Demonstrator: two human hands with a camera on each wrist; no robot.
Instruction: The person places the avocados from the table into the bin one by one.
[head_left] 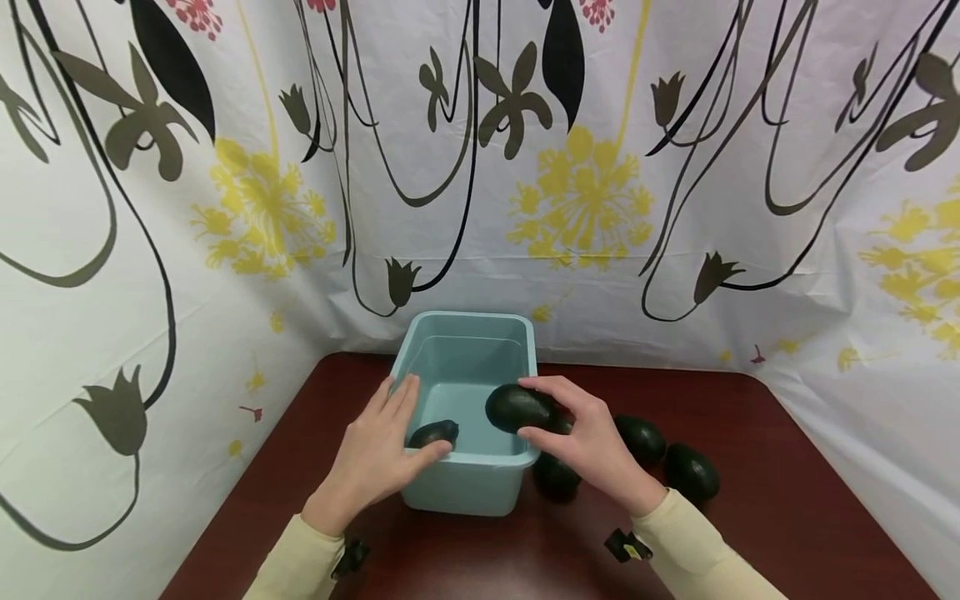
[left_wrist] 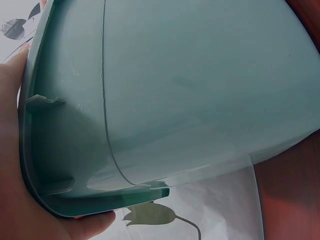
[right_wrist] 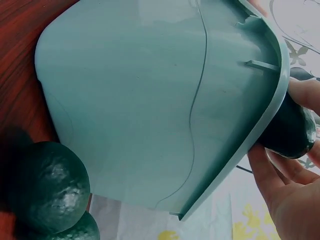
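Avocado [head_left: 516, 408] — in right hand [head_left: 592, 433], at bin rim [head_left: 480, 459]

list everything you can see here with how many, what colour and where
patterned cloth: at least 1, white with coloured plant print, behind the table
table: 1, reddish brown, under the bin
bin: 1, light blue-green, on the table
loose avocados: at least 3, dark green, right of the bin, some partly hidden
binned avocado: 1, dark green, inside, near left corner
held avocado: 1, dark green, in the right hand
wrist devices: 2, black, at the wrists
sleeves: 2, pale yellow, on the forearms
hands: 2, bare, left on the rim, right gripping
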